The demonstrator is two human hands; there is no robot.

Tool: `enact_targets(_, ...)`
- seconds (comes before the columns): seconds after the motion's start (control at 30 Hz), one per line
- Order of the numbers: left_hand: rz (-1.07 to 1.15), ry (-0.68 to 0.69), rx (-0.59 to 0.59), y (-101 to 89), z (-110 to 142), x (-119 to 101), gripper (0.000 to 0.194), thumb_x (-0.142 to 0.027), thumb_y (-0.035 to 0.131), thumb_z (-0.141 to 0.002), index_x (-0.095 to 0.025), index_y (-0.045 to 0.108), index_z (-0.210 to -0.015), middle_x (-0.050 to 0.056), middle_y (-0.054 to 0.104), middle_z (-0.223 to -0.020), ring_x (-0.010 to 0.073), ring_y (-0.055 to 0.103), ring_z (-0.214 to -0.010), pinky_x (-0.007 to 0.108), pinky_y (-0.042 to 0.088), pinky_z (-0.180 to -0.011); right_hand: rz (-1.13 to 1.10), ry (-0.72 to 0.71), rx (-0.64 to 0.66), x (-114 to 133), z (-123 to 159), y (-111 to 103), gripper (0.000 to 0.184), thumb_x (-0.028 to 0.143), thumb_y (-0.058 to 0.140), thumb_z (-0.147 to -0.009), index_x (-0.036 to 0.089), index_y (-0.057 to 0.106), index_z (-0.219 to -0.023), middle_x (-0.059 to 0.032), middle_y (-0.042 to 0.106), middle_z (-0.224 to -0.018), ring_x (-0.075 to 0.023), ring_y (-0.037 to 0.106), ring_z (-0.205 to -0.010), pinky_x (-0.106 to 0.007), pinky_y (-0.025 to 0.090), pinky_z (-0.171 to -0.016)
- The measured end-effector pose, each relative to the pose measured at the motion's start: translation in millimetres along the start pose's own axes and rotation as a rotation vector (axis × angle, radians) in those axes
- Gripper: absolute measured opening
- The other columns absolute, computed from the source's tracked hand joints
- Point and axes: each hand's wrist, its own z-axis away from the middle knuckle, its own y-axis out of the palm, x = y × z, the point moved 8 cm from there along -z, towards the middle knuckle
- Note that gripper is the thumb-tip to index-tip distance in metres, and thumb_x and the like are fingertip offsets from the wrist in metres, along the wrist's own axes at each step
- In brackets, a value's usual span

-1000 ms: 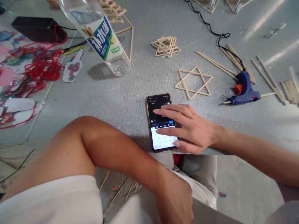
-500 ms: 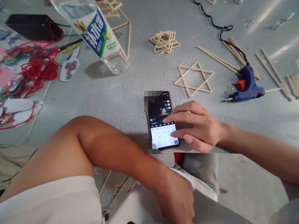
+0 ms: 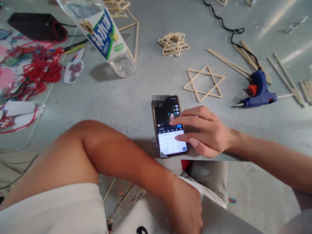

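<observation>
The single head camera looks forward and down, close above the hands, the surface spanning the upper frame.

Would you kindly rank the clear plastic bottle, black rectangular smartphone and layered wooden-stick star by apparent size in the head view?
1. Clear plastic bottle, cropped at top
2. Black rectangular smartphone
3. Layered wooden-stick star

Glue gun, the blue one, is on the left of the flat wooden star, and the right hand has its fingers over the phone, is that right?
Not quite: the head view shows the blue glue gun on the right of the flat wooden star, not the left. The right hand does have its fingers over the phone.
</observation>
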Motion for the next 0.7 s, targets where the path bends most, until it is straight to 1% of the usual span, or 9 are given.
enact_targets(0.03,-0.010,-0.007,0.013,-0.4,0.0,0.7,0.020,-0.045,0.095,-0.077,-0.056,0.080,-0.070,-0.012,0.029,-0.049,0.0137,-0.012,-0.041,0.037,0.029,-0.042,0.000,-0.003,0.023,0.4,-0.5,1.9,0.035,0.027,0.049,-0.112,0.017,0.082,-0.116,-0.0138,0.074,-0.149,-0.0300,0.064,-0.137,-0.048,0.057,-0.113)
enact_targets(0.1,-0.024,-0.026,0.034,-1.2,0.6,2.2,0.024,-0.042,0.094,-0.079,-0.057,0.079,-0.069,-0.013,0.039,-0.051,0.0145,-0.009,-0.041,0.038,0.032,-0.042,0.002,-0.006,0.058,1.0,-1.0,4.6,0.036,0.029,0.049,-0.113,0.019,0.083,-0.120,-0.0138,0.072,-0.154,-0.0301,0.063,-0.141,-0.048,0.056,-0.115)
enact_targets(0.2,-0.045,-0.021,0.036,-3.5,2.9,1.8,0.022,-0.041,0.090,-0.086,-0.057,0.080,-0.074,-0.015,0.053,-0.059,0.0158,-0.009,-0.045,0.038,0.032,-0.044,-0.050,-0.028,0.047,2.7,-0.1,2.8,0.037,0.032,0.049,-0.114,0.020,0.084,-0.116,-0.0130,0.072,-0.154,-0.0297,0.063,-0.142,-0.047,0.055,-0.117)
enact_targets(0.3,-0.062,-0.007,0.056,-7.5,6.7,3.4,0.020,-0.040,0.086,-0.090,-0.057,0.081,-0.081,-0.013,0.055,-0.063,0.0174,-0.007,-0.047,0.038,0.031,-0.044,-0.112,-0.079,0.046,6.4,1.4,1.4,0.037,0.031,0.049,-0.113,0.020,0.084,-0.109,-0.0123,0.074,-0.150,-0.0290,0.064,-0.142,-0.047,0.055,-0.117)
enact_targets(0.37,-0.029,0.010,0.078,-14.0,10.5,6.0,0.019,-0.039,0.087,-0.090,-0.056,0.081,-0.082,-0.013,0.058,-0.066,0.0169,-0.006,-0.048,0.037,0.029,-0.046,-0.103,-0.079,0.059,6.3,1.4,2.4,0.037,0.031,0.048,-0.113,0.019,0.083,-0.110,-0.0127,0.073,-0.151,-0.0290,0.063,-0.142,-0.047,0.055,-0.117)
enact_targets(0.43,0.040,0.054,0.076,-24.9,14.4,7.1,0.020,-0.036,0.088,-0.087,-0.055,0.082,-0.083,-0.015,0.067,-0.074,0.0158,-0.007,-0.052,0.036,0.026,-0.050,-0.061,-0.034,0.074,2.6,0.6,4.2,0.038,0.032,0.047,-0.114,0.020,0.083,-0.118,-0.0131,0.072,-0.155,-0.0298,0.061,-0.144,-0.048,0.054,-0.117)
enact_targets(0.53,0.084,0.069,0.116,-34.7,18.0,10.9,0.020,-0.035,0.091,-0.087,-0.052,0.083,-0.084,-0.018,0.078,-0.088,0.0155,-0.004,-0.053,0.036,0.026,-0.052,-0.012,0.011,0.094,-1.3,0.2,6.5,0.039,0.033,0.047,-0.115,0.021,0.080,-0.130,-0.0138,0.067,-0.162,-0.0317,0.058,-0.148,-0.050,0.054,-0.117)
enact_targets(0.6,0.092,0.067,0.146,-34.8,17.9,11.1,0.018,-0.036,0.093,-0.087,-0.052,0.083,-0.088,-0.020,0.081,-0.094,0.0153,-0.002,-0.052,0.035,0.026,-0.052,-0.009,0.009,0.099,-1.0,0.7,7.7,0.040,0.032,0.045,-0.115,0.021,0.077,-0.137,-0.0150,0.064,-0.165,-0.0331,0.056,-0.151,-0.052,0.053,-0.117)
enact_targets(0.7,0.062,0.027,0.115,-33.4,15.1,11.0,0.011,-0.046,0.092,-0.088,-0.051,0.085,-0.096,-0.020,0.081,-0.091,0.0151,-0.004,-0.051,0.036,0.019,-0.050,0.027,0.052,0.123,-3.5,1.7,12.5,0.047,0.036,0.041,-0.117,0.021,0.070,-0.150,-0.0178,0.060,-0.169,-0.0363,0.053,-0.153,-0.057,0.051,-0.118)
